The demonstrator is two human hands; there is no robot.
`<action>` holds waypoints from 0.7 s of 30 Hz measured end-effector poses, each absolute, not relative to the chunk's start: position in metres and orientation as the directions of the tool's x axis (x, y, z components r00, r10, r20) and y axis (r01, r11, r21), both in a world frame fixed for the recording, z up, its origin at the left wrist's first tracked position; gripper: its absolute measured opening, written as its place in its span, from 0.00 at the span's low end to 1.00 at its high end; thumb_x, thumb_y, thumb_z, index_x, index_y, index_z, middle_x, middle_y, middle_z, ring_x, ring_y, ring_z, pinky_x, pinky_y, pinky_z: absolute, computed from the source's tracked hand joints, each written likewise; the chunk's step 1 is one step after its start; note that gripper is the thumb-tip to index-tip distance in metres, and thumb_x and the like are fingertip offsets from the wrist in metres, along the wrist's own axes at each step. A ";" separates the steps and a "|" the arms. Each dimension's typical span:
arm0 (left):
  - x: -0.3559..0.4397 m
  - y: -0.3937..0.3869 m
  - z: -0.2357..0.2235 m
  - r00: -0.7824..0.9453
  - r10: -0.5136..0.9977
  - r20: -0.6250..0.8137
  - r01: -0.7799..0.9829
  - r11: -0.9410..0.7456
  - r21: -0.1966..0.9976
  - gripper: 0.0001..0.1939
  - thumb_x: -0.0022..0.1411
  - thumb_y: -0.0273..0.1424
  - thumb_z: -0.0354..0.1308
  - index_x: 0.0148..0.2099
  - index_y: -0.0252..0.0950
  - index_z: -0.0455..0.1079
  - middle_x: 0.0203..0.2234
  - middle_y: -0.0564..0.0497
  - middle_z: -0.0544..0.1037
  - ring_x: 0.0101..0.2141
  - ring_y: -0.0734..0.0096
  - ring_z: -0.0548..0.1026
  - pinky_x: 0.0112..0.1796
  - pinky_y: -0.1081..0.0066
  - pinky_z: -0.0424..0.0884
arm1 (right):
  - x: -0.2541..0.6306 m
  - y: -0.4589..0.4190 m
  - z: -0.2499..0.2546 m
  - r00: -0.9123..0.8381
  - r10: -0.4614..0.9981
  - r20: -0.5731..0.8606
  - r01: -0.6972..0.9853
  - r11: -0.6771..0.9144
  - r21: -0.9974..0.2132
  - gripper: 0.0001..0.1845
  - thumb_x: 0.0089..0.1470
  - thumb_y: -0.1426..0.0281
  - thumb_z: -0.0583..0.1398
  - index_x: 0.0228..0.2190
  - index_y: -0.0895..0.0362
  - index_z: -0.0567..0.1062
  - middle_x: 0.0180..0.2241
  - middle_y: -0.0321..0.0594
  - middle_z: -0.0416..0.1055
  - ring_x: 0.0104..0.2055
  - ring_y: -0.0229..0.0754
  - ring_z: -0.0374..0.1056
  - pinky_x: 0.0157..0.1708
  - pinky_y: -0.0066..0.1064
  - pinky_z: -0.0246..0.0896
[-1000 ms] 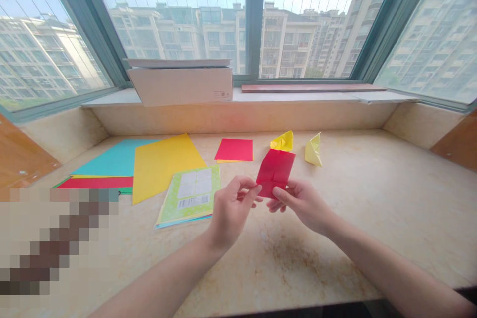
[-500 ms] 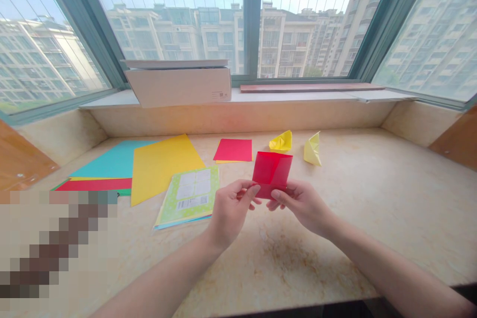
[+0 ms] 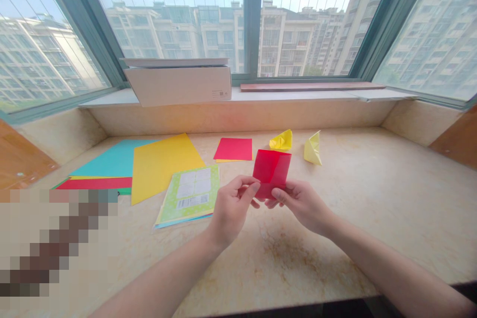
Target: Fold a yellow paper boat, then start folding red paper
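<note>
A folded red paper (image 3: 271, 169) is held up above the counter between both hands, with a strip turned up along its lower edge. My left hand (image 3: 234, 206) pinches its lower left corner between thumb and fingers. At the lower right, my right hand (image 3: 301, 203) grips it with the thumb in front and the fingers behind. Beyond it stand a yellow folded paper boat (image 3: 281, 140) and a paler yellow one (image 3: 312, 149), tilted on its side. A red square sheet (image 3: 234, 149) lies behind, on top of a yellow one.
To the left lie a large yellow sheet (image 3: 164, 166), a blue sheet (image 3: 108, 159) and a green patterned paper packet (image 3: 192, 196). A white box (image 3: 179, 84) sits on the sill before the window. The lower left is pixelated. The counter's front edge (image 3: 298, 305) shows below.
The red paper has shifted and tilted very slightly in my fingers. Both hands keep their hold on it, and the things on the counter stay in place.
</note>
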State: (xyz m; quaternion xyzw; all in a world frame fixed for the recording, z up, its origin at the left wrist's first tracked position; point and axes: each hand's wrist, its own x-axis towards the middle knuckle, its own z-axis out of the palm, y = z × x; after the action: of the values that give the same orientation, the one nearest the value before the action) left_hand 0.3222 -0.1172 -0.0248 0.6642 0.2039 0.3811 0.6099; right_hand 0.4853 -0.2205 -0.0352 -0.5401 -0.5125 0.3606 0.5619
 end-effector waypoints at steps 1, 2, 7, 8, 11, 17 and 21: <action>0.322 -0.117 -0.025 0.621 0.739 0.261 -0.189 -0.182 0.965 0.10 0.65 0.36 0.63 0.40 0.33 0.75 0.27 0.51 0.81 0.24 0.73 0.78 0.26 0.75 0.77 | 0.485 -0.221 -0.035 0.208 0.961 0.182 0.146 0.153 -0.977 0.21 0.62 0.52 0.62 0.41 0.57 0.81 0.33 0.43 0.82 0.34 0.43 0.77 0.35 0.34 0.71; 0.321 -0.117 -0.024 0.616 0.743 0.263 -0.185 -0.188 0.965 0.10 0.65 0.37 0.63 0.39 0.33 0.75 0.28 0.51 0.81 0.24 0.74 0.78 0.26 0.74 0.77 | 0.485 -0.221 -0.034 0.201 0.963 0.177 0.147 0.149 -0.978 0.21 0.62 0.52 0.62 0.41 0.57 0.81 0.33 0.44 0.82 0.35 0.43 0.77 0.36 0.34 0.71; 0.320 -0.116 -0.023 0.610 0.744 0.274 -0.163 -0.220 0.962 0.11 0.65 0.38 0.63 0.38 0.33 0.77 0.30 0.50 0.82 0.26 0.73 0.78 0.27 0.75 0.76 | 0.482 -0.222 -0.029 0.157 0.965 0.209 0.146 0.186 -0.972 0.20 0.65 0.54 0.60 0.46 0.56 0.81 0.38 0.44 0.81 0.36 0.41 0.75 0.37 0.34 0.70; 0.320 -0.116 -0.023 0.610 0.742 0.277 -0.160 -0.226 0.961 0.11 0.65 0.38 0.63 0.39 0.34 0.77 0.30 0.50 0.82 0.26 0.73 0.78 0.27 0.75 0.76 | 0.482 -0.223 -0.029 0.159 0.963 0.217 0.132 0.197 -0.971 0.20 0.65 0.55 0.60 0.46 0.56 0.80 0.38 0.44 0.81 0.35 0.41 0.74 0.36 0.33 0.70; 0.321 -0.116 -0.025 0.615 0.737 0.279 -0.156 -0.233 0.960 0.10 0.65 0.37 0.63 0.40 0.34 0.77 0.30 0.50 0.82 0.27 0.73 0.78 0.28 0.75 0.76 | 0.481 -0.223 -0.027 0.199 0.957 0.210 0.086 0.196 -0.977 0.19 0.65 0.55 0.60 0.43 0.57 0.81 0.36 0.44 0.81 0.34 0.40 0.74 0.35 0.32 0.69; 0.323 -0.116 -0.028 0.627 0.734 0.262 -0.169 -0.199 0.965 0.10 0.65 0.37 0.63 0.44 0.35 0.73 0.30 0.51 0.82 0.26 0.73 0.78 0.27 0.75 0.75 | 0.480 -0.223 -0.028 0.244 0.949 0.200 0.084 0.185 -0.979 0.17 0.64 0.57 0.62 0.41 0.58 0.82 0.34 0.44 0.81 0.32 0.40 0.74 0.33 0.32 0.68; 0.323 -0.118 -0.024 0.628 0.736 0.253 -0.194 -0.166 0.967 0.16 0.64 0.39 0.65 0.48 0.37 0.67 0.29 0.52 0.82 0.26 0.72 0.79 0.26 0.75 0.75 | 0.481 -0.224 -0.030 0.240 0.950 0.201 0.125 0.175 -0.976 0.16 0.64 0.58 0.61 0.39 0.58 0.82 0.34 0.44 0.81 0.32 0.40 0.73 0.33 0.32 0.68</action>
State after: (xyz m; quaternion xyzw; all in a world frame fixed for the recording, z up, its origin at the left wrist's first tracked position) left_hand 0.3228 -0.1180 -0.0242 0.6625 0.2044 0.3797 0.6126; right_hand 0.4813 -0.2236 -0.0297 -0.5342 -0.5032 0.3563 0.5783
